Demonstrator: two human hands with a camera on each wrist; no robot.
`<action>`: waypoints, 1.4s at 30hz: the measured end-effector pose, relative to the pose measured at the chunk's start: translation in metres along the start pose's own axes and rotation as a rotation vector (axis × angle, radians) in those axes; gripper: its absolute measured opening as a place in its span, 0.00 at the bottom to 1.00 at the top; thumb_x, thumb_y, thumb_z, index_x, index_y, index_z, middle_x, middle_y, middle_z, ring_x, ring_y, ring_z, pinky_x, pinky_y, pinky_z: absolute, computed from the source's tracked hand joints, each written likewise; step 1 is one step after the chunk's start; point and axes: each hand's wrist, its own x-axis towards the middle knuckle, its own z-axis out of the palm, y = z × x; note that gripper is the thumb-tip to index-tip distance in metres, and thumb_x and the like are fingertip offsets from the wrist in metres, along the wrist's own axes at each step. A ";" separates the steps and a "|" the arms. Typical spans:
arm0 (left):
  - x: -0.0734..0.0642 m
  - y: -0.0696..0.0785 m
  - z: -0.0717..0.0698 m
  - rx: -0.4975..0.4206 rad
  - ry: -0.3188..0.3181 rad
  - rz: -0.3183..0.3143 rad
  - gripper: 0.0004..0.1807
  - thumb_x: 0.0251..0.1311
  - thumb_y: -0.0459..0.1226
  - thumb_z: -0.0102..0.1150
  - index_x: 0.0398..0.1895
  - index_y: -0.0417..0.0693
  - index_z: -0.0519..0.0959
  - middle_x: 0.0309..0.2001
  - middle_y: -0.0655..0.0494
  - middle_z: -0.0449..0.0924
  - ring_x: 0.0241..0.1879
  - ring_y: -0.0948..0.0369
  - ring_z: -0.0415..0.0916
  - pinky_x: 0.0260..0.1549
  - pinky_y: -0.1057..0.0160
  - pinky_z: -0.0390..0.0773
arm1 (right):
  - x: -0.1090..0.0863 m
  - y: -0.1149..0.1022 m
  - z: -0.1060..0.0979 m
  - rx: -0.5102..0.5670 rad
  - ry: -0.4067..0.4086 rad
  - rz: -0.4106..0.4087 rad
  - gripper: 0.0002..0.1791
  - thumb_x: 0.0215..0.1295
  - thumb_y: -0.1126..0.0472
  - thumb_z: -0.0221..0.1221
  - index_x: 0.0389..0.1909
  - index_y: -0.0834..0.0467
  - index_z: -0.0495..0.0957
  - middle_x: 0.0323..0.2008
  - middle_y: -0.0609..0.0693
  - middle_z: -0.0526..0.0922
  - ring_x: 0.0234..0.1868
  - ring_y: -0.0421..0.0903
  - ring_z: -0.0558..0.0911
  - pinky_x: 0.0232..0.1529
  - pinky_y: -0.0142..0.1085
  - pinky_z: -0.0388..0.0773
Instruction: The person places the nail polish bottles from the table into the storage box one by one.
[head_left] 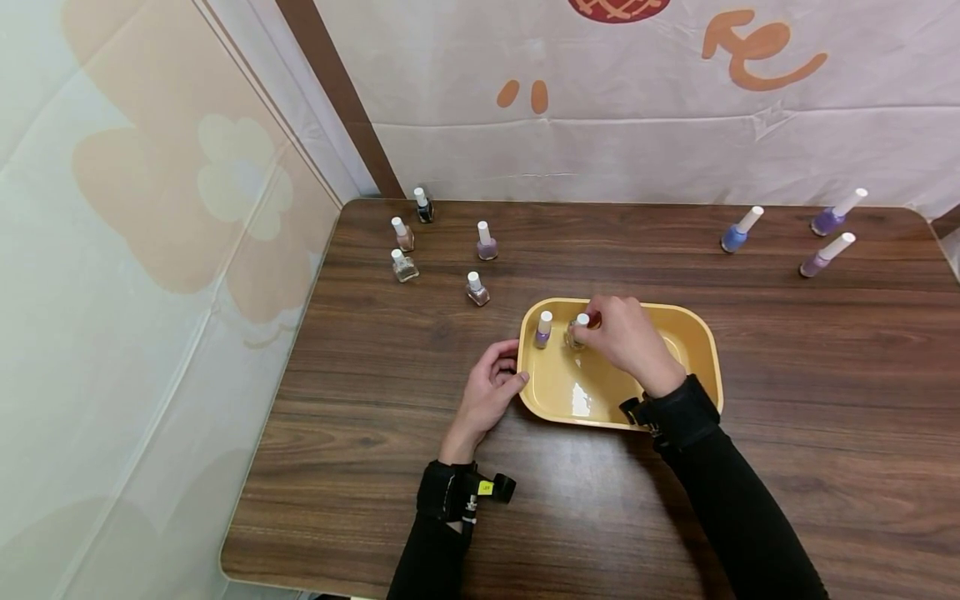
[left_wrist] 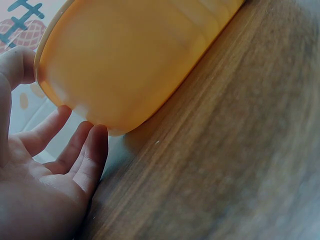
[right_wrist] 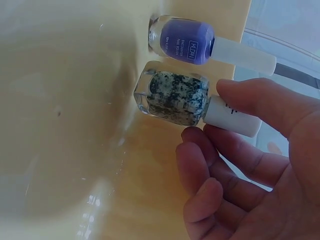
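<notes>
In the head view my right hand (head_left: 626,337) is over the yellow tray (head_left: 600,417), pinching the white cap of a nail polish bottle (right_wrist: 175,97) between thumb and fingers. The bottle is clear with black-and-white speckled polish and touches or nearly touches the tray floor; I cannot tell which. Beside it in the tray stands a purple nail polish bottle (right_wrist: 187,41) with a white cap. My left hand (head_left: 491,387) holds the tray's left end, its thumb at the rim and its fingertips against the outer wall.
Several nail polish bottles stand left of the tray, among them a black one (head_left: 424,208), a lilac one (head_left: 487,247) and a glittery one (head_left: 477,293). At the back right stand a blue bottle (head_left: 733,240) and two purple ones. A printed curtain (head_left: 637,158) hangs behind the table.
</notes>
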 end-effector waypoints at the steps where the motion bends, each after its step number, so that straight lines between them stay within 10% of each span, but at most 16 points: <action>1: 0.000 0.000 0.000 0.002 0.000 0.002 0.27 0.55 0.25 0.55 0.61 0.32 0.68 0.55 0.35 0.70 0.44 0.61 0.72 0.39 0.73 0.76 | 0.000 0.000 0.000 -0.002 -0.001 0.000 0.09 0.55 0.58 0.62 0.27 0.60 0.82 0.27 0.53 0.84 0.26 0.47 0.79 0.28 0.35 0.72; 42: 0.001 -0.002 0.000 0.001 0.003 -0.009 0.27 0.55 0.24 0.55 0.62 0.32 0.68 0.55 0.35 0.70 0.44 0.60 0.72 0.39 0.74 0.75 | 0.001 -0.006 0.005 -0.042 -0.002 -0.005 0.10 0.55 0.58 0.61 0.18 0.56 0.78 0.18 0.48 0.75 0.20 0.43 0.70 0.23 0.33 0.63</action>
